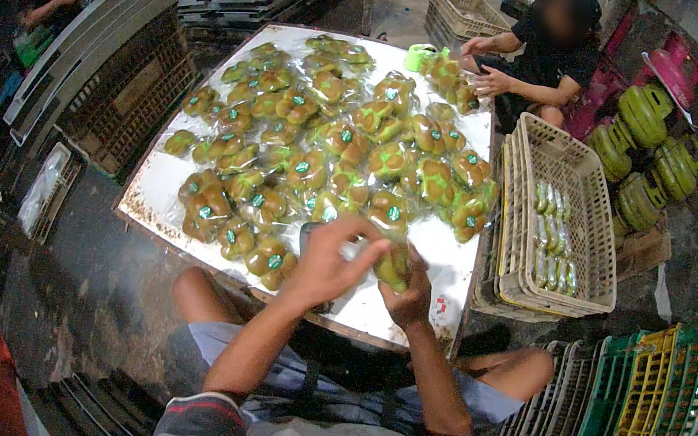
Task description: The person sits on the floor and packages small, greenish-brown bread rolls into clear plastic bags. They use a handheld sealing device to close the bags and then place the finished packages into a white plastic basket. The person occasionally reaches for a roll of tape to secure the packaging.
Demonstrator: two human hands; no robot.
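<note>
- The right hand (409,298) is clasping a bagged bun (393,269) over the table's (450,270) near side.
- The left hand (326,264) is curling just left; I cannot tell its grip.

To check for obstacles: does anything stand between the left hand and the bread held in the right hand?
Nothing visible does: the left hand is close beside the bread in the right hand; other bagged breads lie beyond.
</note>
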